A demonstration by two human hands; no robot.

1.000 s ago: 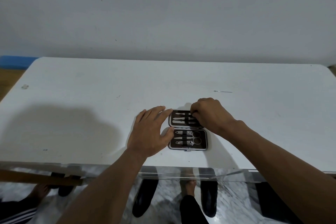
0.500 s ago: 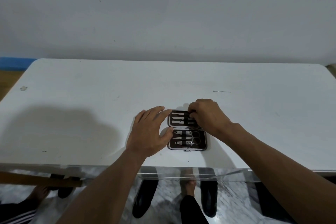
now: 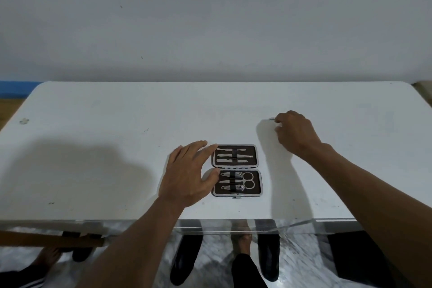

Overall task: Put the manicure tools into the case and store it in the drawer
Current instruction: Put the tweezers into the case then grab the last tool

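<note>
Brown hinged case [image 3: 236, 170] (open) | left hand [image 3: 187, 175] splayed | right hand [image 3: 295, 133] pinching thin metal tool [image 3: 271, 119]

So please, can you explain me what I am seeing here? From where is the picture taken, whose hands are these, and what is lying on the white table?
There is no machine: a person works with bare hands, and a camera worn on the head looks forward and down. On the white table lies an open manicure case with metal tools strapped into both halves. The left hand rests open against the case's left edge. The right hand has reached farther back and to the right, its fingertips closing on a thin metal tool; whether the grip is complete I cannot tell. Feet show below the table's front edge.
</note>
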